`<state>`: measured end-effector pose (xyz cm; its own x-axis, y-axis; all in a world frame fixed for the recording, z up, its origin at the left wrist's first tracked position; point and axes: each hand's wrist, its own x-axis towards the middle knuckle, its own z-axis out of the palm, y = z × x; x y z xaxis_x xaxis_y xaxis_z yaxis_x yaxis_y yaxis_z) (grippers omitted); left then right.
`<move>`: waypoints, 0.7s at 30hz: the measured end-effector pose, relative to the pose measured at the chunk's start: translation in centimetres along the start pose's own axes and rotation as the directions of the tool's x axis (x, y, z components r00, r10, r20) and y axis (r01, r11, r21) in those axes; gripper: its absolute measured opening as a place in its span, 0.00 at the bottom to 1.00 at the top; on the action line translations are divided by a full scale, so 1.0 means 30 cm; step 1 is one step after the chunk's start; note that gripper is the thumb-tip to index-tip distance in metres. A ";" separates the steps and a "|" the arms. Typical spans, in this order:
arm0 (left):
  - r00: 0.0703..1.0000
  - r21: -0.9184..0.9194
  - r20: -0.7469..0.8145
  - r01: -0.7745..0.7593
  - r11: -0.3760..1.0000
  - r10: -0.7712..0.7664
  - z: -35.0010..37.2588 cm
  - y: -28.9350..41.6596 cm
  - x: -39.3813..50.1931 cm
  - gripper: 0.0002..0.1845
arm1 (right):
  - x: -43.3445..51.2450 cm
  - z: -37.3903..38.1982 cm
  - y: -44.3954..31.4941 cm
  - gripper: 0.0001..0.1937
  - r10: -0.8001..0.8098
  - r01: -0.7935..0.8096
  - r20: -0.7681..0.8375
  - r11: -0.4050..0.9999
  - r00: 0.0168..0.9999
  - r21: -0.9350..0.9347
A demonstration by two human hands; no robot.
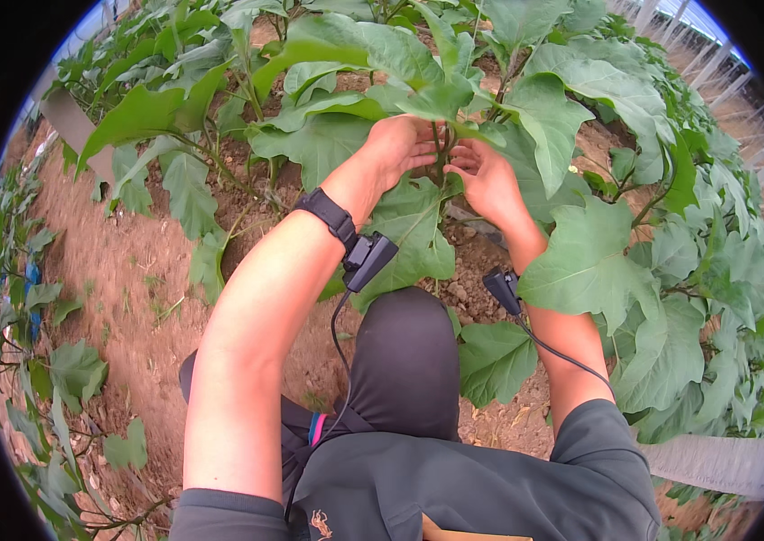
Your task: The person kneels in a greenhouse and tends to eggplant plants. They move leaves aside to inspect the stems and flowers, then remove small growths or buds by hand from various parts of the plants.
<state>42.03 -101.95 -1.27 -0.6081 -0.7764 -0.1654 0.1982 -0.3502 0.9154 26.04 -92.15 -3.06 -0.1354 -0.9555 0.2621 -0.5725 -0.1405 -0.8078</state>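
Observation:
A leafy plant, which looks like an eggplant, stands before me with its dark stem (445, 152) between my two hands. My left hand (403, 150) reaches in from the left, its fingertips at the stem and some hidden by leaves. On the other side, my right hand (487, 174) has its fingers curled and its thumb pointing at the stem. Whether either hand grips the stem or a shoot cannot be made out. Just below the hands spreads a broad lobed leaf (406, 233), and more leaves (433, 101) hang over the fingers.
Rows of similar plants (680, 338) crowd the right side, and others (74, 372) line the left edge. Bare brown soil (132, 270) runs between the rows. My bent knee (409, 345) is close under the plant. Cables (338, 338) run from small black devices (370, 260) at my wrists.

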 end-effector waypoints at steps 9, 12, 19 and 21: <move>0.993 -0.203 0.060 -0.087 0.975 0.101 -0.073 -0.064 0.013 0.16 | -0.071 -0.010 -0.026 0.19 -0.033 -0.008 -0.159 0.967 0.987 -0.253; 0.991 -0.182 0.052 -0.111 0.977 0.122 -0.104 -0.097 0.033 0.17 | -0.052 -0.008 0.040 0.16 -0.002 -0.014 -0.161 0.995 0.987 -0.103; 0.970 -0.155 0.227 -0.051 0.987 0.086 -0.179 -0.090 0.070 0.22 | -0.027 -0.031 0.147 0.09 -0.122 0.138 -0.178 0.987 0.976 0.078; 0.978 -0.127 0.194 -0.050 0.991 0.074 -0.190 -0.083 0.062 0.23 | -0.034 -0.045 0.139 0.09 0.011 -0.008 -0.116 0.999 0.993 0.034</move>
<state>44.78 -105.51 -5.95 -0.7294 -0.6838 -0.0224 0.3247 -0.3748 0.8684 22.68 -91.40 -5.99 -0.2351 -0.9204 0.3126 -0.5438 -0.1420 -0.8271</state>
